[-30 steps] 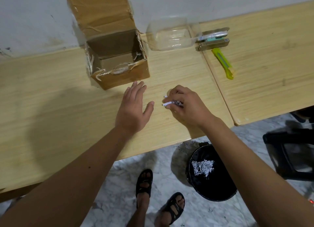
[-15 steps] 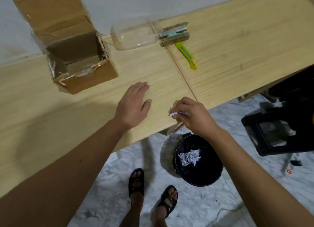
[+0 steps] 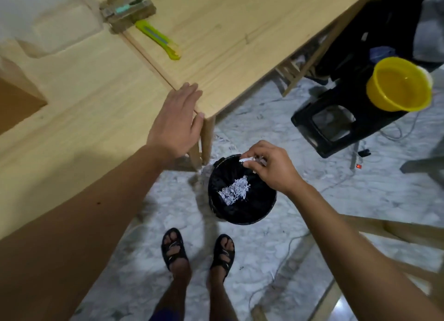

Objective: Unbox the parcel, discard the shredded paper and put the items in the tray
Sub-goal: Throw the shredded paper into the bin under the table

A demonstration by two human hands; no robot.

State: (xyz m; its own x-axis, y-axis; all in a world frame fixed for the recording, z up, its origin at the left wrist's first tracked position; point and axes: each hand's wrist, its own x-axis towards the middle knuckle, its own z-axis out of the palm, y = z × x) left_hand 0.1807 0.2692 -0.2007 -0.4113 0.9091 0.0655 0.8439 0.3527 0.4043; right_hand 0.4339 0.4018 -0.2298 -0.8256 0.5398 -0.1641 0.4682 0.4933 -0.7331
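Note:
My right hand (image 3: 271, 167) pinches a few white strips of shredded paper (image 3: 247, 159) right over the far rim of the black bin (image 3: 240, 215) on the floor. A heap of shredded paper (image 3: 234, 189) lies inside the bin. My left hand (image 3: 176, 118) rests flat and open on the wooden table's front edge, holding nothing. The clear plastic tray (image 3: 57, 30) shows blurred at the top left of the table. Only a brown corner of the cardboard parcel (image 3: 16, 104) is in view at the left edge.
A green utility knife (image 3: 158, 39) and a small brown packet with a teal item (image 3: 127, 10) lie on the table (image 3: 228, 37). A black stool (image 3: 336, 118) with a yellow bowl (image 3: 398, 84) stands at the right. My sandalled feet (image 3: 197, 248) are near the bin. Cables lie on the marble floor.
My right hand carried the paper strips off the table edge and down to the bin. The view swung right and down, so the parcel slid almost out of sight. My left hand stays on the table.

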